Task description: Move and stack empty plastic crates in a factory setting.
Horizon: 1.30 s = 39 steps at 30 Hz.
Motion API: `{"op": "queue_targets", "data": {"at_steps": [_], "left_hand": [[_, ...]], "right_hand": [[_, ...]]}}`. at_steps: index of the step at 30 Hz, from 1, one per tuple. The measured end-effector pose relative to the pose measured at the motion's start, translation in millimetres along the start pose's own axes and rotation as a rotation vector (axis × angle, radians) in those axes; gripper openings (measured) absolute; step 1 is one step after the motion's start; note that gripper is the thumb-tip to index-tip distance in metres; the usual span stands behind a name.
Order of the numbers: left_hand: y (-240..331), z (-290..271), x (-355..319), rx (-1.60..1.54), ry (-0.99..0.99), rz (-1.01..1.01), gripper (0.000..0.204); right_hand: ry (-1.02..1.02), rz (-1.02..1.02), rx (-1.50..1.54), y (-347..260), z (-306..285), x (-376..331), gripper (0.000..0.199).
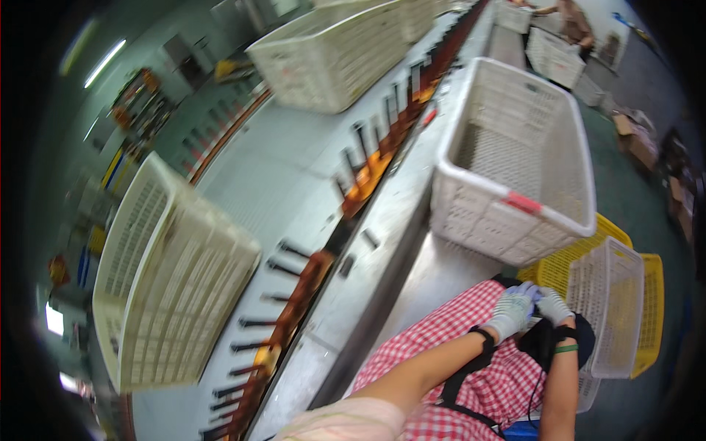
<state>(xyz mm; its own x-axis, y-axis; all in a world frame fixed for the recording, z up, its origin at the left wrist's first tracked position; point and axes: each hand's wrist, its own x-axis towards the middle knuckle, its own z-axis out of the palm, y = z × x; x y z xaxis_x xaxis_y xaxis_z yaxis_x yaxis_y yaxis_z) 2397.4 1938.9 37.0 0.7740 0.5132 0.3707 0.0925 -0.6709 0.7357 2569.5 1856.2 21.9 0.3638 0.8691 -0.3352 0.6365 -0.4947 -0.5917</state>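
Both my hands wear pale knitted work gloves and meet in front of my lap. My left hand (510, 312) reaches across with its fingers bent against my right one. Beside it, my right hand (553, 305) is curled in, fingertips turned toward the left. Whatever lies between the fingers, if anything, is too small and blurred to make out. A dark rounded thing (583, 339) sits just below and beside the right hand. Under my arms hangs a red-and-white checked apron (434, 323). Nearest beyond the hands is a large white plastic crate (478, 213) on the metal bench.
A line carrying dark upright bars (360, 143) in a brown rail (294, 316) crosses diagonally. White crates (198, 287) stand on the far side. A clear crate (618, 309) and yellow crates (649, 316) are at my right. Another person (577, 26) works at the far right.
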Motion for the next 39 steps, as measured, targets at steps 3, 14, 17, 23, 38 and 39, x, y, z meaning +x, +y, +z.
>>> {"op": "queue_targets", "data": {"at_steps": [3, 14, 17, 23, 38, 39], "left_hand": [[16, -23, 8, -0.093, -0.16, -0.017, 0.026], [-9, -1, 5, 0.058, -0.217, 0.014, 0.049], [-7, 4, 5, 0.072, -0.237, -0.024, 0.05], [-8, 2, 13, 0.069, -0.215, -0.025, 0.049], [5, -9, 15, 0.101, -0.29, -0.131, 0.047], [4, -6, 16, 0.095, -0.296, -0.11, 0.048]], "right_hand": [[-0.051, -0.043, -0.017, -17, 2, -10, 0.024], [0.001, 0.063, -0.193, -49, 0, 0, 0.025], [-0.053, 0.139, -0.149, -45, -2, 0, 0.027], [-0.009, 0.09, -0.133, -47, -7, 8, 0.025], [-0.023, 0.157, -0.178, -58, -4, 1, 0.024], [-0.044, 0.17, -0.213, -54, -3, 3, 0.025]]}}
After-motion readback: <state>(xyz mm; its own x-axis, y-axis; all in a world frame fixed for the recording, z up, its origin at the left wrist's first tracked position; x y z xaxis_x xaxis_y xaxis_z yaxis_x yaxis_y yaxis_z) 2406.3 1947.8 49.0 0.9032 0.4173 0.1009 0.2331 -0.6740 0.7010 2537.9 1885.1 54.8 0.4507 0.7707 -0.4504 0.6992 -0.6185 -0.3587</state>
